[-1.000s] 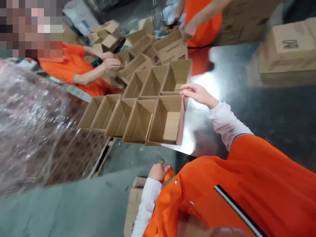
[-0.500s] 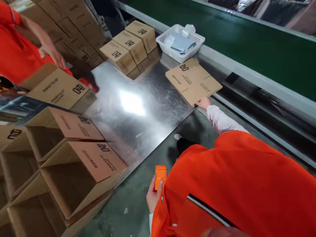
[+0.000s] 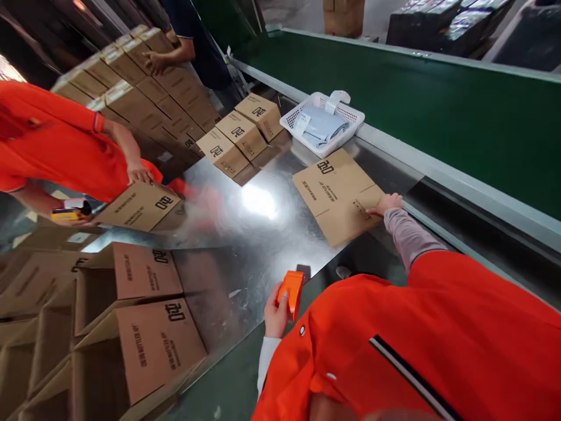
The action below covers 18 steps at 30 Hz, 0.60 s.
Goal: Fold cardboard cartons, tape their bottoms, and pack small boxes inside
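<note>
Bright overhead light glares white off my steel desk [image 3: 258, 202]. Edges bend with wide-angle distortion, the boxes [image 3: 131, 327] at lower left smear softly, and the centre stays sharp.

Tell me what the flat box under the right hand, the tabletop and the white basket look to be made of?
Flattened carton, touched by the right hand: brown cardboard, matte, with printed lettering and fold creases. Tabletop: probably sheet metal, silvery and glossy, since it mirrors the lamp glare and the boxes. White basket: likely plastic, with perforated lattice walls. Orange tool in the left hand: seemingly smooth plastic.
</note>
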Tool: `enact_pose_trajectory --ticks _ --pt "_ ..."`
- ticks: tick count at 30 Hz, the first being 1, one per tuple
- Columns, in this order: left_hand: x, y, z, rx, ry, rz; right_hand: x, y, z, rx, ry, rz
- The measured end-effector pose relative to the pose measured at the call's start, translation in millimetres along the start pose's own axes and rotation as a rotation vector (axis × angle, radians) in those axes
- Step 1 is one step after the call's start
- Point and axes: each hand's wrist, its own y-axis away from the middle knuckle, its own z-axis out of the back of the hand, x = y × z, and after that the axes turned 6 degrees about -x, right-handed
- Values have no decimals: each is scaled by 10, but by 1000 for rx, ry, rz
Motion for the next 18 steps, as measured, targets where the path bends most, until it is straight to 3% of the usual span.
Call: enact_pose_trajectory --ticks 2,4,7,10,15,18 --pt "-157 -143 -60 -9 38 -34 -51 -12 -1 8 37 -40" --pt "-249 -261 -60 -13 63 -69 -95 15 77 93 49 -20" --pt "-424 -469 110 -28 91 -90 -48 161 328 251 66 133" --pt "-822 -719 500 -89 39 -73 222 558 607 267 96 464" --pt "-1706 -952 1338 -106 -289 -270 915 1696 797 373 -55 1188" --pt "-1868 -908 1723 -188 -606 -262 1437 2253 749 525 -22 1521"
